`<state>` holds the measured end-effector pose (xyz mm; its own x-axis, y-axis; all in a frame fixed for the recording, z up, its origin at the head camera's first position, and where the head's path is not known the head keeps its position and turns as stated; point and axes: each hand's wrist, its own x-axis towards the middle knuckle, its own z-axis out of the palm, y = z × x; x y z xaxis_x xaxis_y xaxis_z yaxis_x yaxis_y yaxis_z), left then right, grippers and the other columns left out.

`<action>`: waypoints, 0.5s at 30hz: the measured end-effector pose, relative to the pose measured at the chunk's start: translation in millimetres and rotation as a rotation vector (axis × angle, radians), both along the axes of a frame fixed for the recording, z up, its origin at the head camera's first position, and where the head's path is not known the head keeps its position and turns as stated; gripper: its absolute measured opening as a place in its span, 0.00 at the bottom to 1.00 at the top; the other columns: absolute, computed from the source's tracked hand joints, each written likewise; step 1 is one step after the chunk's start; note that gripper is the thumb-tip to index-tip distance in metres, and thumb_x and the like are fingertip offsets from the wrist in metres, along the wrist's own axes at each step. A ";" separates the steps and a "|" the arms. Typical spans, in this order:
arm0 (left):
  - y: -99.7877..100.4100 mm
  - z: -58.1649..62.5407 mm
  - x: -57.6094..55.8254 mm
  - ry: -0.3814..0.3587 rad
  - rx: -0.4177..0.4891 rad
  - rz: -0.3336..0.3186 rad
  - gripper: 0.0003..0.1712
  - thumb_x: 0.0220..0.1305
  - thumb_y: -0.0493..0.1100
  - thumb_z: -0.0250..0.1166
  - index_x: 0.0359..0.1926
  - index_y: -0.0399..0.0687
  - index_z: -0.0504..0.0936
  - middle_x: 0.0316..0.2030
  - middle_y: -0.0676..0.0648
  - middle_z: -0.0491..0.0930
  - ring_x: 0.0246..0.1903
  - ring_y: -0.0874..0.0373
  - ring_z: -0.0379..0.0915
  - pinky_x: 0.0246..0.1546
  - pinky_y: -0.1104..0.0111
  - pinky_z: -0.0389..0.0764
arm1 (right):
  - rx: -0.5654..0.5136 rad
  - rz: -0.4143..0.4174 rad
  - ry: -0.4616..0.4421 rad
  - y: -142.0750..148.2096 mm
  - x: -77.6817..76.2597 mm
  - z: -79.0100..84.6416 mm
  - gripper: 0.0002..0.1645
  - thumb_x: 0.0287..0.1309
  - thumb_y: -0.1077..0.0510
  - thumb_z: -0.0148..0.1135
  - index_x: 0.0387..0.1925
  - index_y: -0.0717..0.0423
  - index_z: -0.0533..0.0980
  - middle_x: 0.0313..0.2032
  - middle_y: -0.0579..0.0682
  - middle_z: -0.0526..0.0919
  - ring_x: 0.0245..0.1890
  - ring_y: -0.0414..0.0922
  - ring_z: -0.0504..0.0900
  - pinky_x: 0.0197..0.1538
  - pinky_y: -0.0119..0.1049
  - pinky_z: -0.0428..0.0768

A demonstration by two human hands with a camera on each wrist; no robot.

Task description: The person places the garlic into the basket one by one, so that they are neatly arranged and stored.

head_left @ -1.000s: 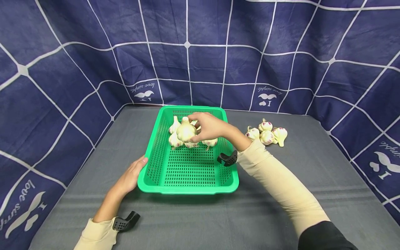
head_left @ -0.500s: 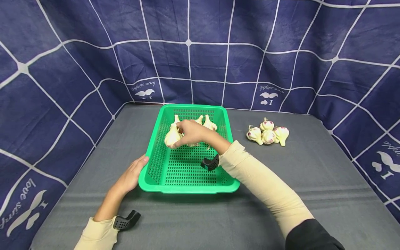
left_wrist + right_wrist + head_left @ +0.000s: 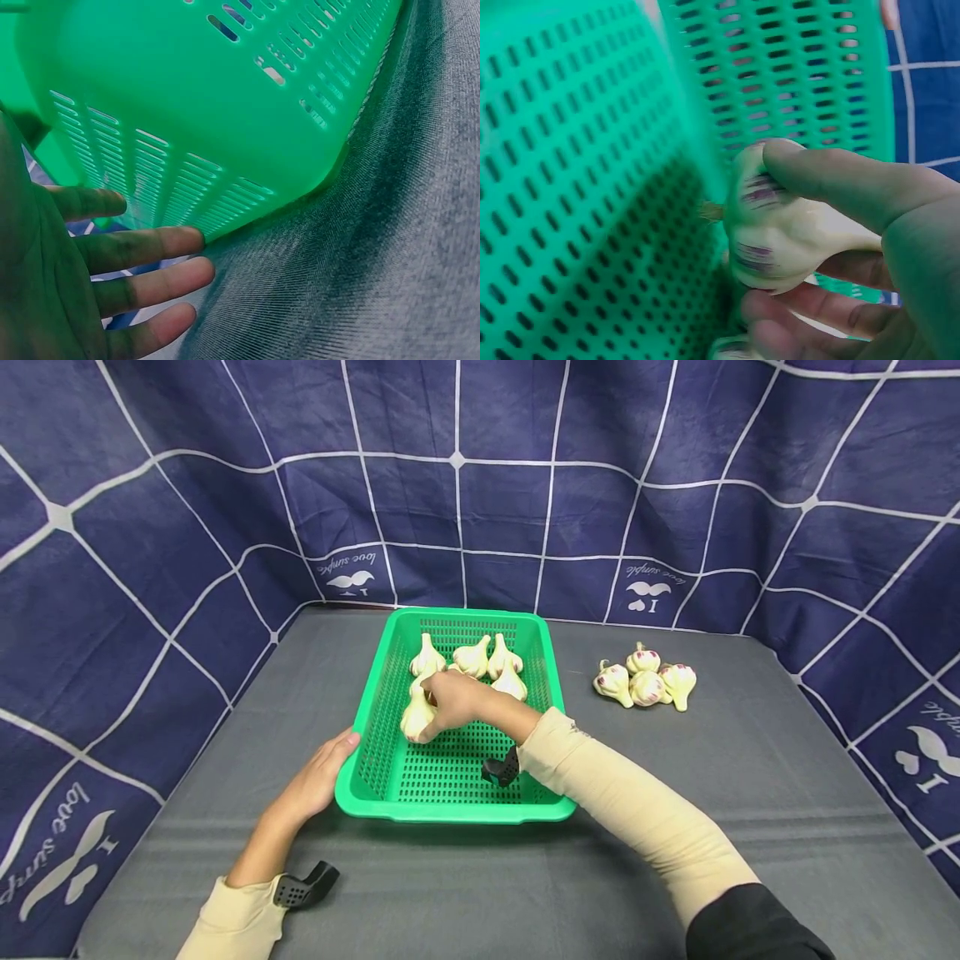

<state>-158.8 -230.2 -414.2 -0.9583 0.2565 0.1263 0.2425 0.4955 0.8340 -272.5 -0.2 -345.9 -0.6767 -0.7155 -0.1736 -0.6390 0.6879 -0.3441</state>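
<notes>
Grey cloth (image 3: 450,893) bears a slotted basket (image 3: 455,812), right hand (image 3: 459,699) pinching bulbous garlic (image 3: 415,720), left hand (image 3: 317,777) straight-fingered.

The left hand (image 3: 317,779) spreads nearly straight fingers (image 3: 161,286); the right hand (image 3: 457,700) pinches, its arm (image 3: 637,810) stretched forward and leftward.

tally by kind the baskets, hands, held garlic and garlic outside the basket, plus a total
Green basket: 1
Hands (left hand, right hand): 2
Held garlic bulb: 1
Garlic bulbs outside the basket: 4 plainly visible
Total: 8
</notes>
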 end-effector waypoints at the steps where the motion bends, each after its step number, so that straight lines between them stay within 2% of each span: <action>1: 0.2 0.1 0.4 0.000 0.002 0.000 0.35 0.79 0.49 0.36 0.69 0.19 0.56 0.69 0.25 0.57 0.70 0.33 0.49 0.68 0.42 0.51 | 0.006 0.003 -0.003 -0.5 0.2 -1.7 0.29 0.47 0.43 0.78 0.44 0.56 0.78 0.34 0.48 0.81 0.32 0.42 0.75 0.42 0.35 0.75; 5: 0.6 1.4 1.5 0.006 -0.011 0.007 0.37 0.79 0.50 0.35 0.68 0.17 0.55 0.68 0.23 0.56 0.70 0.30 0.48 0.68 0.41 0.49 | 0.015 0.037 0.002 -2.8 0.7 -6.7 0.29 0.47 0.45 0.79 0.44 0.57 0.77 0.34 0.48 0.80 0.32 0.42 0.75 0.52 0.39 0.73; 9: 0.8 1.7 1.2 0.007 -0.014 0.007 0.37 0.79 0.50 0.35 0.68 0.17 0.55 0.68 0.23 0.56 0.70 0.30 0.47 0.68 0.41 0.48 | 0.000 0.036 0.015 -3.6 1.9 -8.6 0.29 0.47 0.46 0.79 0.43 0.58 0.77 0.34 0.48 0.80 0.31 0.42 0.75 0.49 0.39 0.73; 11: 0.8 1.8 1.0 0.007 -0.014 0.009 0.37 0.79 0.50 0.35 0.68 0.17 0.56 0.68 0.23 0.56 0.70 0.30 0.47 0.68 0.41 0.48 | -0.014 0.037 0.019 -3.8 2.5 -9.5 0.29 0.47 0.47 0.79 0.44 0.58 0.77 0.34 0.48 0.80 0.30 0.41 0.74 0.44 0.37 0.75; 14: 0.9 1.6 0.6 0.009 -0.010 0.009 0.37 0.79 0.50 0.35 0.68 0.17 0.56 0.68 0.23 0.57 0.69 0.30 0.48 0.68 0.41 0.48 | -0.032 0.041 0.040 -4.4 3.0 -11.5 0.30 0.49 0.48 0.78 0.46 0.61 0.76 0.28 0.47 0.77 0.26 0.39 0.69 0.48 0.37 0.73; 15: 0.9 1.6 0.6 0.007 -0.009 0.009 0.37 0.79 0.50 0.35 0.68 0.17 0.57 0.68 0.23 0.57 0.69 0.30 0.48 0.68 0.41 0.49 | -0.041 0.034 0.045 -4.6 3.3 -12.0 0.31 0.49 0.48 0.78 0.48 0.62 0.76 0.26 0.47 0.75 0.25 0.38 0.67 0.52 0.38 0.73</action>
<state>-158.2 -229.3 -412.6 -0.9597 0.2489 0.1307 0.2438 0.5051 0.8279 -269.3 -4.8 -357.9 -0.6582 -0.7442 -0.1138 -0.6774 0.6514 -0.3417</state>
